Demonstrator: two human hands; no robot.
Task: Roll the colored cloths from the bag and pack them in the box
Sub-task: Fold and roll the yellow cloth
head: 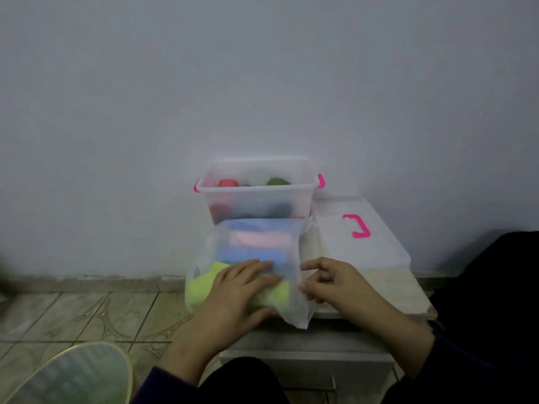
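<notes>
1. Dark sleeves [163, 383] frame the bottom edge, cut off by the picture, with 2 bare forearms reaching forward.
2. Left hand [239, 290] lies flat, fingers straight, pressing on the bag [288, 237]; whether it is inside the bag's opening or on top is hard to tell.
3. Right hand [329, 284] has curled fingers pinching the bag's right edge.
4. That bag is soft, frosted, translucent plastic, resting on a small pale table [306, 339] whose front is partly hidden by dark clothing.
5. Through the plastic show blurred folded cloths: a yellow-green cloth [201, 287] nearest, a blue cloth [248, 255] and a pink cloth [256, 239] behind.
6. Just behind the bag stands the box [256, 199], a clear rectangular plastic tub with bright pink side clips, against a plain grey wall.
7. Inside it sit rolled cloths, a red roll [228, 183] and a green roll [278, 182]; darker shapes lower down are too murky to name.
8. Right of the box lies its clear lid [376, 243] with a pink handle.
9. Patterned floor tiles [73, 313] fill the left, and a round, mesh-like object [75, 374] at bottom left is cut off and unclear.
</notes>
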